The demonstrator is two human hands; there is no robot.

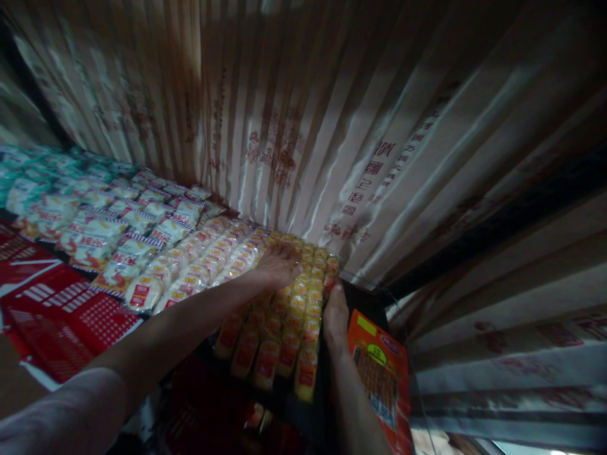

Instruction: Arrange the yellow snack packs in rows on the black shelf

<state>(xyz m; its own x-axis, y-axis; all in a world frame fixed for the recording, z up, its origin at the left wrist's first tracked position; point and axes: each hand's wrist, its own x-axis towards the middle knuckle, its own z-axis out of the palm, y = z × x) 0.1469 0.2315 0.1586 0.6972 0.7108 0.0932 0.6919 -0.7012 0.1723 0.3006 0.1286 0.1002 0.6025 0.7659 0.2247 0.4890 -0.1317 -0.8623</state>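
Observation:
Rows of small yellow wrapped cakes with red labels (290, 349) stand close together on a dark shelf. Across the rear of these rows lies my left hand (279, 265), palm down with its fingers stretched out. My right hand (336, 319) is set along the right side of the rows, fingers extended and touching the outermost packets. Neither hand grips anything. To the left of the yellow packets are rows of white round wrapped cakes (183, 287). Beside my right wrist is an orange-red snack packet (379, 363) with a yellow label.
Larger white bags with red lettering (97, 234) and green bags (31, 183) fill the shelf's left part. A red plastic basket (61, 303) is at the lower left. A pleated, printed curtain (284, 126) hangs behind, and a dark post (497, 234) slants on the right.

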